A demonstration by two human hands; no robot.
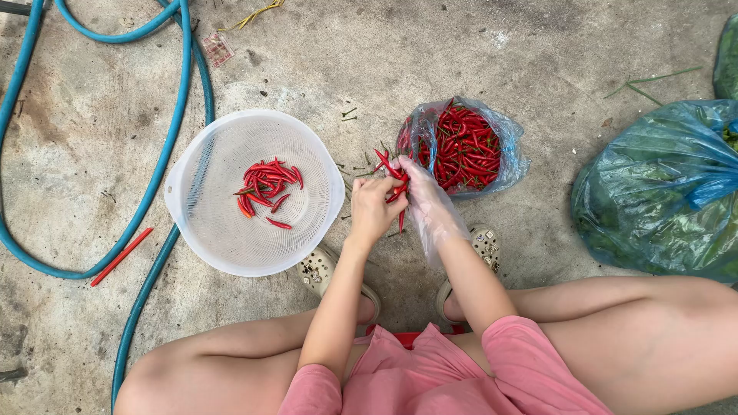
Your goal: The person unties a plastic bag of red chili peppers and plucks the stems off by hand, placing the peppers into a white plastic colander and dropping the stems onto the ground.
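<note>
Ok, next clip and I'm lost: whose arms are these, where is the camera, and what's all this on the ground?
There is no machine here: a person squats on a concrete floor, and the single picture comes from a camera on their head, looking down. The bare left hand and the right hand, which wears a thin clear plastic glove, together hold a small bunch of red chilli peppers. Left of the hands stands a round white plastic colander with a few chillies in it. Behind the hands lies an open clear plastic bag of red chillies. A blue hose curls at the left; a blue-green plastic bag sits at the right.
</note>
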